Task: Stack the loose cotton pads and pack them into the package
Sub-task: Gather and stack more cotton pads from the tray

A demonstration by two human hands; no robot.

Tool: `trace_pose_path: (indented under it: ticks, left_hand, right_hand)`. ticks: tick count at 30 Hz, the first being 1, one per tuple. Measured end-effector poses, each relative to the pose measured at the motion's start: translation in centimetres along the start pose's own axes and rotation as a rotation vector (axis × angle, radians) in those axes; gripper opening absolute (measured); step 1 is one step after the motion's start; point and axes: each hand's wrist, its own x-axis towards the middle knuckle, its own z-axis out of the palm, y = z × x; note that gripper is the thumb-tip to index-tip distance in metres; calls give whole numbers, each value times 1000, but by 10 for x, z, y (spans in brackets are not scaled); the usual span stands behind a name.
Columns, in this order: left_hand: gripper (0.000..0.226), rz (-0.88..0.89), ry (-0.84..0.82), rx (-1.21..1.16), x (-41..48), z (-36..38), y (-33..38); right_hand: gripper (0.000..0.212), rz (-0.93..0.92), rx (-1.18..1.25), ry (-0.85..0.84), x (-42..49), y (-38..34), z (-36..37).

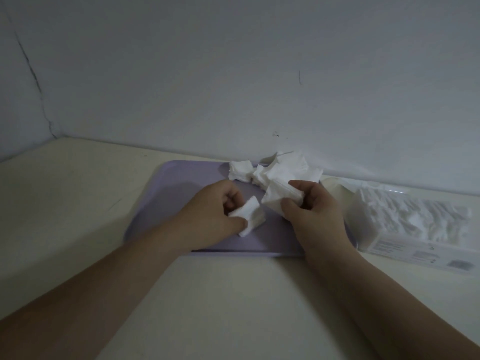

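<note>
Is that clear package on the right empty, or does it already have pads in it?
Not empty. The package lies on its side on the table, and white pads show through its clear wrap along most of its length. Whether its end is open cannot be told.

Bare forearms, no sleeves/jewelry.

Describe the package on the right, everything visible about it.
The package is a long clear plastic wrapper lying on its side on the cream table, just right of the lilac tray. White cotton pads fill it in uneven rows. A white printed label runs along its near side, too blurred to read. Neither hand touches it.
</note>
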Motion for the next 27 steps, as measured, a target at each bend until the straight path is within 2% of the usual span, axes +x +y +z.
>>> trace_pose_path:
  ticks: [2, 4, 6, 8, 12, 22, 27]
  left_hand:
    - [39, -10, -5, -210, -1, -2, 3]
    - [33, -10, -31, -391, -1, -5, 5]
    - [24, 11, -84, -462, -3, -5, 5]
    - [21, 20, -111, -479, -4, -2, 4]
    - [22, 13, -59, -493, -3, 0, 0]
    - [18, 18, 36, -486, 0, 3, -3]
    - [21, 56, 86, -403, 0, 4, -5]
  right_hand:
    - [32, 21, 31, 1, 1, 2, 0]
    - [36, 39, 65, -19, 2, 3, -1]
    - [37, 56, 118, -84, 3, 3, -2]
    - [34, 74, 185, -186, 2, -1, -3]
    - [33, 79, 239, -336, 1, -3, -4]
    - [30, 74, 256, -426, 0, -4, -6]
    - [52, 101, 297, -540, 0, -5, -8]
